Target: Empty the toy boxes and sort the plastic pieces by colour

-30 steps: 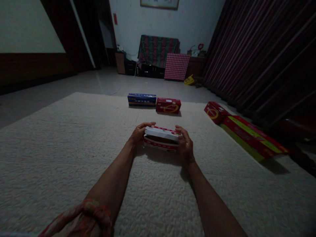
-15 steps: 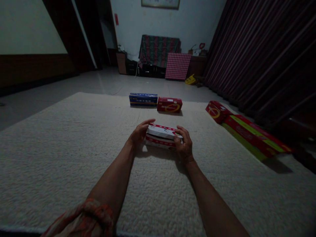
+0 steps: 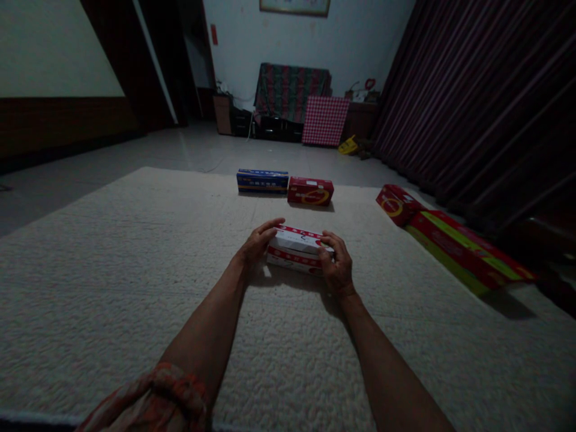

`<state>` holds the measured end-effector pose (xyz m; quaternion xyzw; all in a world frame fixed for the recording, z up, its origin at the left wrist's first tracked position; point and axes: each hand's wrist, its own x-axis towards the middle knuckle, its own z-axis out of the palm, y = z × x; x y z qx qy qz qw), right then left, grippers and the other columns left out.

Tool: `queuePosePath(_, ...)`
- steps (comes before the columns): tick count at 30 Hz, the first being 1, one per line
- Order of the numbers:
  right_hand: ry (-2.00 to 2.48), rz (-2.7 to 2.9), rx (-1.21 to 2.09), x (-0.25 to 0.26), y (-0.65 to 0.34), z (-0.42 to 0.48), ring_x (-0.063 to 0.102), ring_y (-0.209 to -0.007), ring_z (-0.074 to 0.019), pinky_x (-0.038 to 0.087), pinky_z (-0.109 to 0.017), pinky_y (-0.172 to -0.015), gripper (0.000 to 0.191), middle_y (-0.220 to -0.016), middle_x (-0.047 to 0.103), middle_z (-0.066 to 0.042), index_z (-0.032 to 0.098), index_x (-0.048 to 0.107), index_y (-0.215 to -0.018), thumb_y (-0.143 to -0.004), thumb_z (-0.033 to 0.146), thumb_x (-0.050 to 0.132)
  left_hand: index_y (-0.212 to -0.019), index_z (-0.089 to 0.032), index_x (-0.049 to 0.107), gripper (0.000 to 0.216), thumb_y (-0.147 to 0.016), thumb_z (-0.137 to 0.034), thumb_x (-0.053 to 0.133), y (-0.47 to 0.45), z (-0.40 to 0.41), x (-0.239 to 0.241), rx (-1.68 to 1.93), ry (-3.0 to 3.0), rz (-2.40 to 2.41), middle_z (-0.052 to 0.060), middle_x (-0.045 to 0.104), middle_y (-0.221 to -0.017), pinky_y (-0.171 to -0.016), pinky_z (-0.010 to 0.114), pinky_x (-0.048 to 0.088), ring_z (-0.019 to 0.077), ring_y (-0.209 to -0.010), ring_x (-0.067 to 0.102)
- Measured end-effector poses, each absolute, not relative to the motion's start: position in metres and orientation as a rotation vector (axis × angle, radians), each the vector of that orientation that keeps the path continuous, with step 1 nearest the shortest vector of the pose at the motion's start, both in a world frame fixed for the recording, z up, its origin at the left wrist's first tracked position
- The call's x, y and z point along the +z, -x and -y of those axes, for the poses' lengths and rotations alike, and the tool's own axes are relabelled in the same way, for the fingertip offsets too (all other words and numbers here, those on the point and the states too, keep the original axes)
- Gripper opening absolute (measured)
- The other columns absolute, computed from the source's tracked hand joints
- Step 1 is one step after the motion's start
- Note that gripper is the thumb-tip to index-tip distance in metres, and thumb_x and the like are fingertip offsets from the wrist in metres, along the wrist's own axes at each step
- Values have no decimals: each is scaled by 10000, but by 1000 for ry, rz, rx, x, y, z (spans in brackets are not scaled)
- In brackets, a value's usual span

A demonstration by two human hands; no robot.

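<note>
A small white and red carton (image 3: pixel 294 259) with printed lettering lies lengthwise on the pale quilted cover (image 3: pixel 135 288). My left hand (image 3: pixel 257 243) grips its left end, with the fingers reaching over the top corner. At the right end my right hand (image 3: pixel 336 264) holds on, thumb on the near side and fingers over the top. The carton's lid lies nearly flush, with a thin line along its front edge. Part of each end is hidden behind my hands.
Beyond the carton stand a blue box (image 3: pixel 262 182) and a red box (image 3: pixel 310 191), side by side. To the right another red box (image 3: pixel 396 204) sits against a long red and yellow-green box (image 3: pixel 463 249). A dark curtain (image 3: pixel 441 90) hangs on the right.
The dark gap under the carton's lid has narrowed as the lid came down. Both hands stay at the carton's ends, and the other boxes have not moved.
</note>
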<state>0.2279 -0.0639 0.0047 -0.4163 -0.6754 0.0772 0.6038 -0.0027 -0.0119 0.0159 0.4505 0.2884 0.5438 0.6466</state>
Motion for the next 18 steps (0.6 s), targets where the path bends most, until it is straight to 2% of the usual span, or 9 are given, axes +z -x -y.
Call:
queuePosePath(6,973,1544,207,6,-228,64,619,-1175,-275,491,-515,-1043,179,-1218,678,-117,236,663,-1031,-914,343,580,-1173,-188,730,639,-666,-567,821,3,7,8,1284,-1088,-697,115,717,-1164,-774,303,523,250,-976,667)
queuePosePath(13,980,1546,209,6,-228,64,621,-1174,-271,487,-506,-1049,171,-1214,682,-122,230,662,-1023,-912,333,583,-1213,-180,714,708,-627,-549,861,5,8,5,1259,-1072,-698,127,726,-1133,-773,309,521,260,-985,673)
queuePosePath(18,979,1548,205,5,-229,64,625,-1168,-271,497,-502,-1037,173,-1206,683,-118,230,661,-1027,-912,335,585,-1217,-181,711,718,-607,-519,883,8,4,1,1246,-1072,-691,141,696,-1227,-815,319,523,257,-1004,672)
